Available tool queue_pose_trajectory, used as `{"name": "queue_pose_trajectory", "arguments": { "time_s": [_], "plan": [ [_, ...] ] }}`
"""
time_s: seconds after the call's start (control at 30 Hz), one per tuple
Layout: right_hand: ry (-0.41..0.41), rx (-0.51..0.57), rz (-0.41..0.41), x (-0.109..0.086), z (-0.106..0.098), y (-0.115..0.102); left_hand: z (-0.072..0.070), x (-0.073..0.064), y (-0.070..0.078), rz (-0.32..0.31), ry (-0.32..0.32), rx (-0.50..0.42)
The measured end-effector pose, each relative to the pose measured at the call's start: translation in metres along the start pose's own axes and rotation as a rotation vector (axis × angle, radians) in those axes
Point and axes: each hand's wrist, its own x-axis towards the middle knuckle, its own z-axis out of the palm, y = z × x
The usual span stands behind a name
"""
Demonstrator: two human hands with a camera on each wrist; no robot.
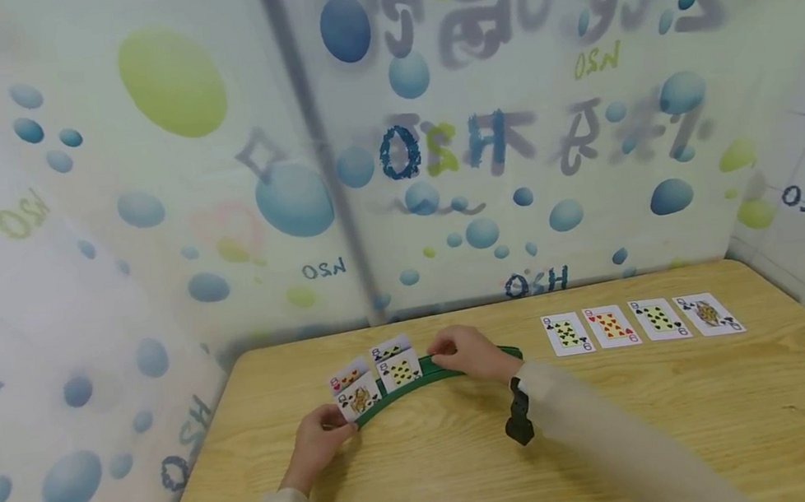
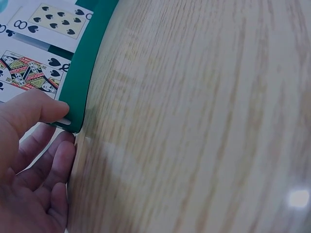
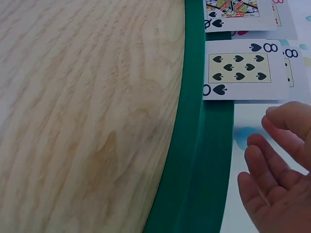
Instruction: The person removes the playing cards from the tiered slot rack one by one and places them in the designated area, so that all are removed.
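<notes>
A curved green card holder [image 1: 407, 391] lies on the table. My left hand [image 1: 317, 443] grips its left end, thumb on top beside the queen of spades [image 2: 31, 73] and fingers around the end. The queen stands in the holder with a heart card [image 1: 349, 375] behind it. To their right stands the eight of spades [image 3: 240, 69], another eight [image 3: 293, 68] partly hidden behind it. My right hand [image 1: 476, 354] hovers by the right half of the holder, fingers loosely bent, with nothing between them in the right wrist view.
On the wooden table [image 1: 616, 425], several face-up cards lie in a row at the right: a black-suited card [image 1: 566, 334], a red card [image 1: 611, 327], another black card [image 1: 660, 319] and a face card [image 1: 709, 314]. A patterned curtain [image 1: 473, 152] borders the table's back.
</notes>
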Motion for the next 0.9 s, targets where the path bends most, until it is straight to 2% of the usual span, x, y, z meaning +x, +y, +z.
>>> {"name": "queue_pose_trajectory", "arguments": {
  "time_s": [0.27, 0.6, 0.9],
  "plan": [
    [-0.003, -0.025, 0.052, 0.012, 0.005, -0.012, 0.0, 0.002, -0.002, -0.01, -0.012, 0.005],
    [-0.003, -0.05, 0.082, 0.021, 0.015, -0.004, 0.0, 0.002, 0.0, -0.026, -0.021, 0.012],
    [0.05, -0.109, 0.047, 0.021, 0.027, 0.0, 0.0, 0.0, 0.0, -0.002, -0.007, 0.008]
  ]
}}
